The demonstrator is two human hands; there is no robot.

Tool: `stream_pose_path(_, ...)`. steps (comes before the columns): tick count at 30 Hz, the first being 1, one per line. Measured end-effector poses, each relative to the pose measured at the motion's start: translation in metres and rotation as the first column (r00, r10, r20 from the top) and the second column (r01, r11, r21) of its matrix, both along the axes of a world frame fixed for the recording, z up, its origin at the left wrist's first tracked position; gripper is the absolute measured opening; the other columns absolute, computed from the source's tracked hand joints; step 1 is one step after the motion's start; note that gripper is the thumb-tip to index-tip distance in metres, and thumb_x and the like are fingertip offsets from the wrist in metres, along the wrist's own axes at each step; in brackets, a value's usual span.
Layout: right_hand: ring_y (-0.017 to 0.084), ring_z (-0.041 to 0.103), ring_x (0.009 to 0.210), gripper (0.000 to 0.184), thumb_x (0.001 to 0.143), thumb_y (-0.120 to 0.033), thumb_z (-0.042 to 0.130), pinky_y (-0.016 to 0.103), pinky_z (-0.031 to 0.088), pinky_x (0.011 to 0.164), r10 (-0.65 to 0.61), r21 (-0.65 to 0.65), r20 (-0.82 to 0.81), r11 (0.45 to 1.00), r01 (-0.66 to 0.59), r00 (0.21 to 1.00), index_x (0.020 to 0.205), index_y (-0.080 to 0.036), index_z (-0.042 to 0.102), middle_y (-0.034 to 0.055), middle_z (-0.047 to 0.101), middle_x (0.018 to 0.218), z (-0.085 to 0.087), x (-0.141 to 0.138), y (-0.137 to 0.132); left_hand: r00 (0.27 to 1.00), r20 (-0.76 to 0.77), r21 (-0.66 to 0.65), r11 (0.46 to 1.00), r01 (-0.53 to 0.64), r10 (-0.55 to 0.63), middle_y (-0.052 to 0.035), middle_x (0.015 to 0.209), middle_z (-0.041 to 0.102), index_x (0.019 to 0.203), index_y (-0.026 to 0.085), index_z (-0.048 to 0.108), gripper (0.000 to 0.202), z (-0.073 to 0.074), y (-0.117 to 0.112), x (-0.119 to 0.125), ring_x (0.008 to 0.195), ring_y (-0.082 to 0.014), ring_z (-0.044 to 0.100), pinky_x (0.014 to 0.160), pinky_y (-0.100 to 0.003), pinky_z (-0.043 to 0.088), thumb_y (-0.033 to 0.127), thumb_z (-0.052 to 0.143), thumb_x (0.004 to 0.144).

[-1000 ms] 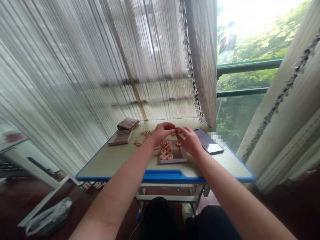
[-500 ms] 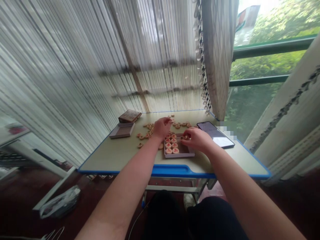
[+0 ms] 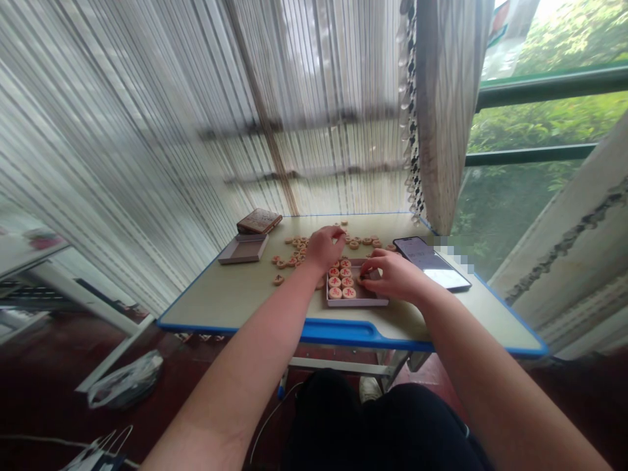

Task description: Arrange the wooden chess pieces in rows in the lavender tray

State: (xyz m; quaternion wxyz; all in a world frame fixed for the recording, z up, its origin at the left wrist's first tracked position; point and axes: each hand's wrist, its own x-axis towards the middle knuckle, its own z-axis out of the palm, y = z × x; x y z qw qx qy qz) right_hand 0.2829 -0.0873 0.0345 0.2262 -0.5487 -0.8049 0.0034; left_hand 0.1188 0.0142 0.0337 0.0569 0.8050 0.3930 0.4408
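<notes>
A shallow grey tray (image 3: 356, 302) lies on the desk and holds several round wooden chess pieces (image 3: 339, 282) with red marks, set in rows. My right hand (image 3: 395, 276) rests over the tray's right half, its fingertips pinched on a piece at the tray's open side. My left hand (image 3: 324, 247) reaches past the tray's far left corner, fingers curled down among the loose pieces (image 3: 296, 252) scattered there. What those fingers hold is hidden. More loose pieces (image 3: 366, 241) lie behind the tray.
A phone (image 3: 432, 263) with a lit screen lies right of the tray. A grey box lid (image 3: 244, 248) and a brown wooden box (image 3: 259, 221) sit at the back left. The desk has a blue front edge (image 3: 343, 331). Curtains hang close behind; a plastic bag (image 3: 125, 386) lies on the floor.
My hands have parted. The right hand came down with its piece into the tray. The left hand moved back to the loose pieces. The camera shifted, so the desk sits lower right.
</notes>
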Motion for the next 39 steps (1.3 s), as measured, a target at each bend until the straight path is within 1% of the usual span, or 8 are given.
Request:
stream_pose_path(6,0.017,0.055,0.072,0.014,0.067,-0.036,0.064,0.028,0.043,0.067,-0.019,-0.006,-0.004,1.000,0.019,1.000,0.071,-0.023,0.067,0.0041,0.056,0.081,-0.002,0.004,0.002,0.999,-0.045,-0.017,1.000,-0.015,0.015,-0.0060,0.086,0.068,0.087,0.016,0.067,0.020,0.001,-0.004,-0.002,0.080,-0.0158,0.061,0.079,-0.028,0.047,0.025,0.050,0.081)
stream_pose_path(12,0.016,0.056,0.070,0.014,0.067,-0.034,0.063,0.028,0.042,0.065,-0.006,-0.036,-0.027,0.999,0.005,1.000,0.077,-0.025,0.067,0.0032,0.058,0.084,-0.005,0.009,0.004,0.990,-0.072,-0.036,0.992,-0.121,0.118,-0.0064,0.083,0.068,0.082,0.017,0.067,0.019,-0.001,-0.001,-0.007,0.079,-0.0181,0.061,0.077,-0.030,0.046,0.027,0.051,0.080)
stream_pose_path(15,0.016,0.055,0.068,0.013,0.067,-0.033,0.062,0.027,0.041,0.063,-0.001,-0.049,-0.019,0.999,0.000,1.000,0.074,-0.024,0.067,0.0026,0.059,0.081,-0.004,0.010,0.004,0.994,-0.010,-0.041,0.993,-0.109,0.109,-0.0049,0.083,0.067,0.093,0.018,0.062,0.018,-0.001,-0.002,-0.008,0.077,-0.0163,0.061,0.076,-0.029,0.045,0.025,0.050,0.081)
stream_pose_path(17,0.016,0.055,0.069,0.012,0.066,-0.033,0.062,0.027,0.041,0.063,-0.015,-0.043,-0.011,0.999,0.015,1.000,0.072,-0.024,0.067,0.0028,0.059,0.079,-0.004,0.010,0.004,0.994,0.024,-0.058,0.993,-0.106,0.107,-0.0037,0.082,0.067,0.102,0.019,0.057,0.023,0.000,-0.004,-0.007,0.076,-0.0157,0.061,0.076,-0.029,0.045,0.023,0.050,0.081)
stream_pose_path(22,0.018,0.055,0.072,0.013,0.067,-0.036,0.062,0.027,0.040,0.062,-0.068,-0.027,0.012,0.997,0.069,0.998,0.068,-0.024,0.066,0.0032,0.059,0.077,-0.005,0.010,0.007,0.985,0.078,-0.024,0.988,-0.154,0.156,-0.0045,0.085,0.066,0.111,0.019,0.050,0.032,0.000,-0.006,-0.007,0.087,-0.0186,0.058,0.082,-0.032,0.043,0.022,0.053,0.079)
stream_pose_path(27,0.018,0.054,0.073,0.015,0.066,-0.037,0.062,0.027,0.040,0.062,-0.119,-0.005,0.037,0.993,0.119,0.992,0.068,-0.023,0.065,0.0041,0.059,0.077,-0.007,0.009,0.008,0.980,0.075,0.028,0.982,-0.185,0.182,-0.0044,0.083,0.065,0.108,0.018,0.051,0.028,-0.002,-0.004,-0.007,0.087,-0.0192,0.057,0.081,-0.032,0.043,0.021,0.052,0.080)
stream_pose_path(31,0.017,0.053,0.075,0.015,0.067,-0.037,0.060,0.026,0.039,0.061,-0.138,-0.016,0.054,0.990,0.139,0.989,0.070,-0.023,0.064,0.0037,0.058,0.079,-0.007,0.009,0.007,0.979,0.053,0.033,0.980,-0.198,0.196,-0.0039,0.081,0.065,0.104,0.019,0.054,0.025,-0.003,-0.002,-0.007,0.086,-0.0190,0.057,0.079,-0.032,0.044,0.021,0.052,0.079)
stream_pose_path(39,0.017,0.052,0.074,0.017,0.068,-0.039,0.059,0.026,0.038,0.062,-0.121,-0.023,0.035,0.992,0.122,0.992,0.071,-0.023,0.063,0.0033,0.058,0.079,-0.006,0.008,0.006,0.984,0.013,0.010,0.984,-0.178,0.178,-0.0039,0.081,0.066,0.099,0.020,0.057,0.021,-0.006,0.001,-0.007,0.083,-0.0188,0.057,0.078,-0.032,0.044,0.023,0.051,0.079)
